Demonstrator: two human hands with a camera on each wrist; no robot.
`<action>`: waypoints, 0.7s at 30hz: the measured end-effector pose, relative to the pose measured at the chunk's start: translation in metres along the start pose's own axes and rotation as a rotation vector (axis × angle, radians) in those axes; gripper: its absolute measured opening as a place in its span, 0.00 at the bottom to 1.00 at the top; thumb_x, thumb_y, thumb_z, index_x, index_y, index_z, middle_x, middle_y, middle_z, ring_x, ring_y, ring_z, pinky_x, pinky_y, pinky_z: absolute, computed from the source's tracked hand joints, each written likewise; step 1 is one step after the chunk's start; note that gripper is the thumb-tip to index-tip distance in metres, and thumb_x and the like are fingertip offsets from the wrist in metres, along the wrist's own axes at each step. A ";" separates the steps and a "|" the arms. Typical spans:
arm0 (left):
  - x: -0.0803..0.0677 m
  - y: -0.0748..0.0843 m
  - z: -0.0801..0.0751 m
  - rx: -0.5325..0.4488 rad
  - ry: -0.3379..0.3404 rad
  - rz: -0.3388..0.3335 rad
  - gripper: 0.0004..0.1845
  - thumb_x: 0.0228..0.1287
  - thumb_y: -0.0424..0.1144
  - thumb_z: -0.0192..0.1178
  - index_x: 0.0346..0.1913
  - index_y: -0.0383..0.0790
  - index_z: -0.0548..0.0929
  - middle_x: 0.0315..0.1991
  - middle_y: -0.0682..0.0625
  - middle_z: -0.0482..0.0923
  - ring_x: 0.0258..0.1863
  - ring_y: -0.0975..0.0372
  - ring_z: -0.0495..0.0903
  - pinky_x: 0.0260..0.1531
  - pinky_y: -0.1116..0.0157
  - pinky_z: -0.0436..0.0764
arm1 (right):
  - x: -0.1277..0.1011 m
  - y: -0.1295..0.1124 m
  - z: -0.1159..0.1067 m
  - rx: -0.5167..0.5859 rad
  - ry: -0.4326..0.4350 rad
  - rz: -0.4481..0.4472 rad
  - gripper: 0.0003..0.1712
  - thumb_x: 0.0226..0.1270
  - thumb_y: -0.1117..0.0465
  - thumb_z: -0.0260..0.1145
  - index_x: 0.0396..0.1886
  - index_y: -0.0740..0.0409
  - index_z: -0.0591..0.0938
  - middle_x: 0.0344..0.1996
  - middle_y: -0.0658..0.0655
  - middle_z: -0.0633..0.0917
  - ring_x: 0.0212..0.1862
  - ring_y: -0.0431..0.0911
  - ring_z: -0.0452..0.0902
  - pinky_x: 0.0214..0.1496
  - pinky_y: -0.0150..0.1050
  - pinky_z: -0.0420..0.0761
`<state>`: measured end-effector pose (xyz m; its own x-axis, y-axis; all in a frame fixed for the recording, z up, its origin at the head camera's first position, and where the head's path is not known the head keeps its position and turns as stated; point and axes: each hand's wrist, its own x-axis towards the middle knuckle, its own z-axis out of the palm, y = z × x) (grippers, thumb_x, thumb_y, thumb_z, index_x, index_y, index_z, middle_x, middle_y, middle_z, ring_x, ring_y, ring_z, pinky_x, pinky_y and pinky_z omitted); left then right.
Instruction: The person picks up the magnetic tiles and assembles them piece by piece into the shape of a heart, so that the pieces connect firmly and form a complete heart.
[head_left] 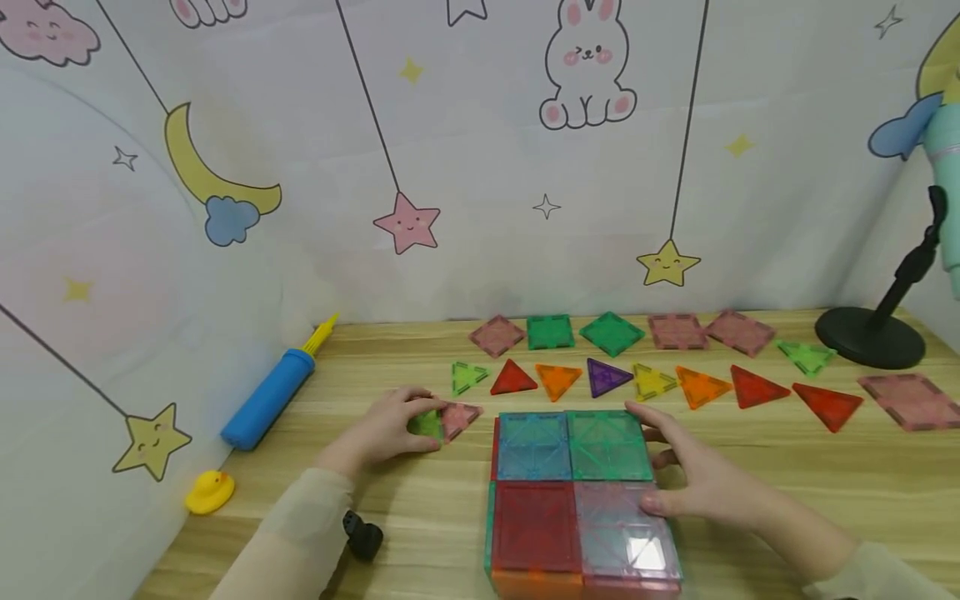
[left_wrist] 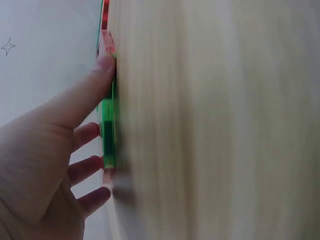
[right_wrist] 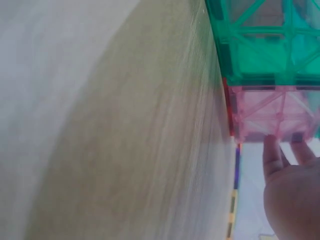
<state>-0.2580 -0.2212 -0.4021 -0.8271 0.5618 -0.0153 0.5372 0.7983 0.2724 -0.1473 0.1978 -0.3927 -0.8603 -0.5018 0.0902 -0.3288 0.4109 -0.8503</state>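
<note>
My left hand (head_left: 386, 429) pinches a light green magnetic tile (head_left: 427, 425) low over the tabletop, left of the block. A pink magnetic tile (head_left: 459, 419) lies against its right edge; in the left wrist view the green tile (left_wrist: 108, 132) stands between thumb and fingers. The box-shaped block of magnetic tiles (head_left: 536, 529) has a blue, green, red and pink top. My right hand (head_left: 701, 483) rests against the block's right side, thumb on the top edge. Its fingertips touch a pink tile (right_wrist: 275, 112) in the right wrist view.
Behind the block lie a row of triangle tiles (head_left: 605, 377) and a row of square tiles (head_left: 550, 332). To the left are a blue pump (head_left: 270, 398), a yellow rubber duck (head_left: 210, 492) and a small black object (head_left: 363, 536). A black stand (head_left: 870, 337) is back right.
</note>
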 end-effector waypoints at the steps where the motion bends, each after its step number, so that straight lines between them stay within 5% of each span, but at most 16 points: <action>1: -0.001 -0.001 -0.001 -0.009 -0.005 -0.006 0.32 0.55 0.54 0.66 0.62 0.48 0.74 0.60 0.41 0.66 0.59 0.44 0.64 0.56 0.45 0.63 | 0.000 0.000 0.000 0.004 -0.001 0.000 0.53 0.56 0.59 0.70 0.74 0.51 0.47 0.64 0.71 0.61 0.49 0.53 0.73 0.44 0.42 0.77; 7: -0.014 -0.009 -0.008 -0.004 -0.012 -0.064 0.29 0.50 0.54 0.70 0.56 0.51 0.78 0.53 0.44 0.69 0.53 0.46 0.66 0.51 0.46 0.66 | -0.002 0.003 -0.002 0.057 -0.037 -0.010 0.53 0.58 0.46 0.68 0.75 0.42 0.46 0.65 0.73 0.59 0.52 0.55 0.72 0.47 0.41 0.76; 11: -0.017 -0.011 -0.011 0.005 -0.045 -0.077 0.38 0.46 0.57 0.71 0.62 0.51 0.73 0.58 0.44 0.68 0.57 0.45 0.65 0.55 0.41 0.60 | -0.005 0.004 -0.003 0.077 -0.065 -0.009 0.54 0.55 0.36 0.64 0.75 0.36 0.44 0.65 0.74 0.57 0.54 0.56 0.71 0.48 0.43 0.75; 15: -0.013 -0.009 -0.012 -0.046 -0.089 -0.071 0.42 0.45 0.55 0.72 0.65 0.46 0.70 0.60 0.45 0.69 0.59 0.46 0.65 0.57 0.42 0.60 | -0.005 0.004 -0.004 0.090 -0.075 0.004 0.53 0.56 0.36 0.63 0.74 0.34 0.44 0.66 0.74 0.56 0.54 0.56 0.71 0.48 0.44 0.75; 21: -0.011 -0.007 -0.013 -0.064 -0.113 -0.086 0.36 0.43 0.53 0.74 0.58 0.44 0.77 0.53 0.50 0.72 0.53 0.51 0.68 0.55 0.47 0.65 | -0.004 0.005 -0.003 0.113 -0.084 -0.015 0.52 0.58 0.38 0.64 0.75 0.35 0.44 0.66 0.74 0.56 0.54 0.56 0.71 0.47 0.40 0.76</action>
<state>-0.2545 -0.2359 -0.3909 -0.8438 0.5158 -0.1482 0.4506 0.8310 0.3263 -0.1465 0.2039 -0.3954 -0.8182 -0.5714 0.0634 -0.2912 0.3168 -0.9027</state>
